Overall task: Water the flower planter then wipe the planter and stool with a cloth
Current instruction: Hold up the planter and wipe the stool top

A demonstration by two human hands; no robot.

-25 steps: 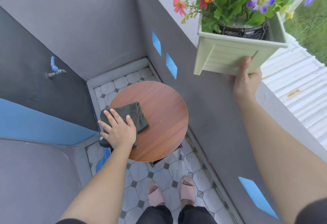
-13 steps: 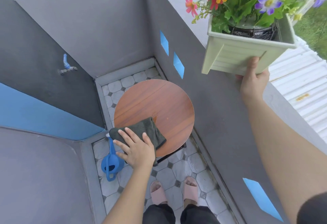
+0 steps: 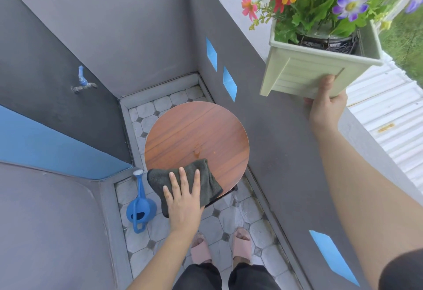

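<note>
Stool (image 3: 196, 134), cloth (image 3: 209, 184) under flat left hand (image 3: 183, 200)

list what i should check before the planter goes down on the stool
1. Grip on planter: ok, right hand holds its lower edge, clear of the stool.
2. Planter level: not ok, it tilts.
3. Stool top clean: not ok, small marks sit just beyond the cloth.
4. Cloth off the top: not ok, left hand presses it flat at the near edge.
5. Landing spot clear of watering can: ok, it stands on the floor left of the stool.
6. Planter underside clean: cannot tell, hidden.
</note>
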